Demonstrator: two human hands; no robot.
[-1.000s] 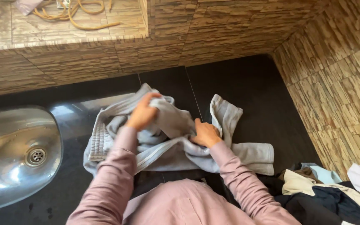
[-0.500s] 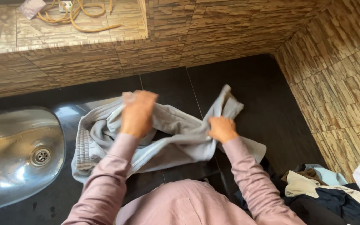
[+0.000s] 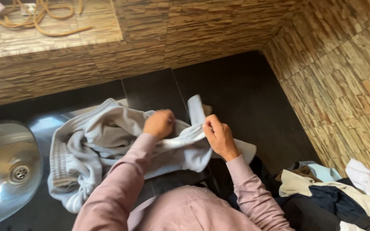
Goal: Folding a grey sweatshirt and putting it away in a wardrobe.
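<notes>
Your left hand (image 3: 159, 123) and right hand (image 3: 219, 136) both pinch the grey sweatpants (image 3: 103, 141), stretching a leg between them so it straightens; the bulk lies on the black tabletop (image 3: 236, 94) toward nine o'clock, beside the steel sink (image 3: 1, 171).

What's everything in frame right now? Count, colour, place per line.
grey garment: 1, light grey with ribbed waistband, crumpled on the dark counter, held by both hands
counter: 1, black, glossy, centre
sink: 1, steel, with drain, left edge
ledge: 1, tan stone tile, top left
cord: 1, orange-tan, coiled on the ledge
tiled wall: tan stone pattern, back and right
clothes pile: 1 heap, mixed beige, navy, white, pale blue, black, bottom right
left hand: 1, pink sleeve, gripping the garment
right hand: 1, pink sleeve, gripping a fold of the garment
</notes>
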